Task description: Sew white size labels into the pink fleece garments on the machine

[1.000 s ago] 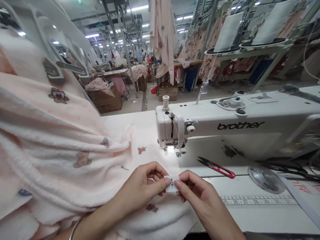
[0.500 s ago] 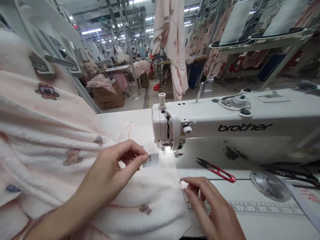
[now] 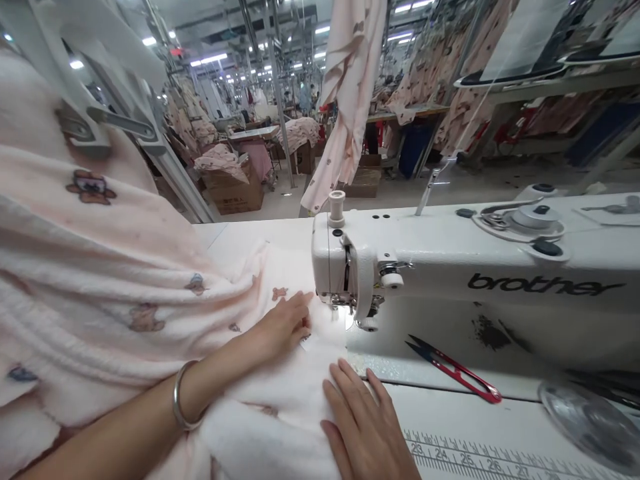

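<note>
A pale pink fleece garment (image 3: 125,293) printed with small bears lies heaped over the left of the sewing table and runs under the needle of a white Brother sewing machine (image 3: 450,267). My left hand (image 3: 283,327) rests on the fleece just left of the presser foot, its fingers pressing a small white label (image 3: 309,343) onto the fabric. Nearer me, my right hand (image 3: 363,423) lies flat on the fleece's edge, fingers stretched out and pointing toward the needle. A silver bangle (image 3: 181,400) circles my left wrist.
Red-handled thread snips (image 3: 457,370) lie on the machine bed to the right of the needle. A printed ruler (image 3: 500,460) runs along the table front, with a clear round disc (image 3: 590,417) at the far right. Hanging garments and cardboard boxes (image 3: 235,190) fill the factory floor behind.
My left hand carried the label from the air forward and down onto the fleece beside the presser foot. My right hand let go of the label and flattened on the fabric edge.
</note>
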A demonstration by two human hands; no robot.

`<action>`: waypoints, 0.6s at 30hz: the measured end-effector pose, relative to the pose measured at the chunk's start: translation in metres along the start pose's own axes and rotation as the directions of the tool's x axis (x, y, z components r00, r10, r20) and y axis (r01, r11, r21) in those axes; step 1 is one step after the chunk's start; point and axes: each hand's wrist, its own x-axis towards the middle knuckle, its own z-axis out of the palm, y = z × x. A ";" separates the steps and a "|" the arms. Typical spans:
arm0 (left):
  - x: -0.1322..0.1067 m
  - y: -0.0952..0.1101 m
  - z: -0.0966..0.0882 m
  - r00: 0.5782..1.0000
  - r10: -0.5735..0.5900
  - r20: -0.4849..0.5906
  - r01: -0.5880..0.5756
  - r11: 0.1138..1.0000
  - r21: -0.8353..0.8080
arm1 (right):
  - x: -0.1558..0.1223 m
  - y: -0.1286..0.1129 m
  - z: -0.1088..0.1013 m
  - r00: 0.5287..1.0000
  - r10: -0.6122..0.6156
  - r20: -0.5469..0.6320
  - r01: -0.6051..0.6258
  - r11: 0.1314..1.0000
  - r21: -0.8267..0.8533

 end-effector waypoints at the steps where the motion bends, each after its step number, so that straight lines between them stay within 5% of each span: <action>1: -0.002 0.001 -0.002 1.000 0.008 -0.005 -0.008 1.000 -0.009 | 0.001 -0.001 -0.001 1.000 0.003 -0.010 -0.003 1.000 0.025; 6: -0.008 0.027 -0.008 0.989 -0.056 -0.134 0.043 0.994 -0.098 | 0.011 -0.004 -0.007 0.967 0.254 -0.036 -0.242 0.949 0.204; 9: -0.006 0.039 -0.003 0.974 -0.222 -0.054 0.194 0.928 -0.318 | 0.014 -0.004 -0.008 0.924 0.382 0.002 -0.377 0.911 0.168; 13: 0.002 0.031 0.018 0.915 -0.382 0.128 0.386 0.742 -0.548 | 0.009 -0.003 -0.006 0.921 0.390 -0.006 -0.386 0.915 0.119; 18: 0.005 0.018 0.035 0.904 -0.412 0.113 0.403 0.735 -0.546 | 0.005 -0.005 -0.003 0.941 0.338 -0.017 -0.338 0.941 0.027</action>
